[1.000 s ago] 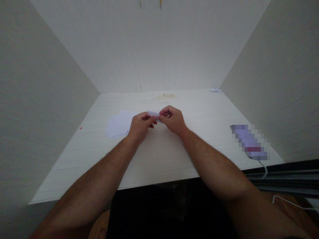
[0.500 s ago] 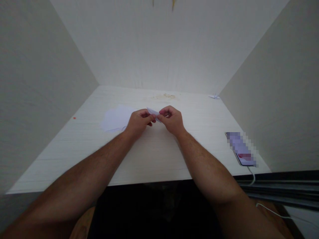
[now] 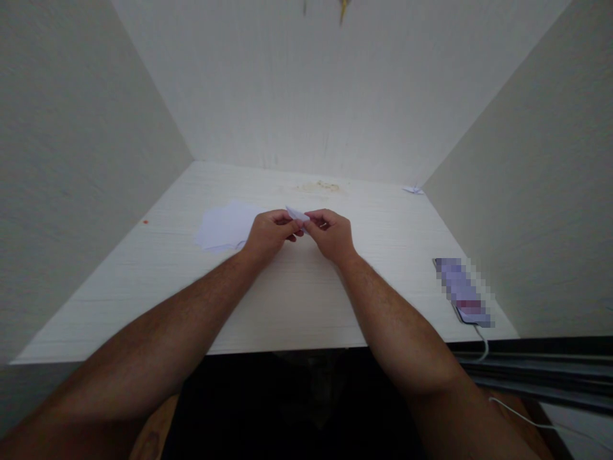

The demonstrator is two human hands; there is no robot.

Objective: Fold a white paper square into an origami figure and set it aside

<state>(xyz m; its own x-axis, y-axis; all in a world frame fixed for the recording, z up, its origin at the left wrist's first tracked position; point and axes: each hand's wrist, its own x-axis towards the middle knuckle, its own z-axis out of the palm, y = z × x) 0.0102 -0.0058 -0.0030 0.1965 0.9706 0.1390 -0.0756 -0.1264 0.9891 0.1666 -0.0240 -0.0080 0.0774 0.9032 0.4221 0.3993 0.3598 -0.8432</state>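
Observation:
Both my hands meet over the middle of a white table (image 3: 287, 300). My left hand (image 3: 268, 234) and my right hand (image 3: 329, 234) each pinch a small folded piece of white paper (image 3: 295, 214) between thumb and fingertips, holding it just above the tabletop. Its pointed end sticks up to the left between the hands. A loose pile of white paper sheets (image 3: 225, 226) lies flat on the table just left of my left hand.
White walls close in the table on the left, back and right. A phone (image 3: 462, 289) with a white cable lies near the right front corner. A small folded paper figure (image 3: 412, 189) sits at the back right corner. A brownish stain (image 3: 317, 186) marks the back of the table.
The camera view has shifted slightly; my hands keep the same pinch on the folded paper, with the fingers working it a little.

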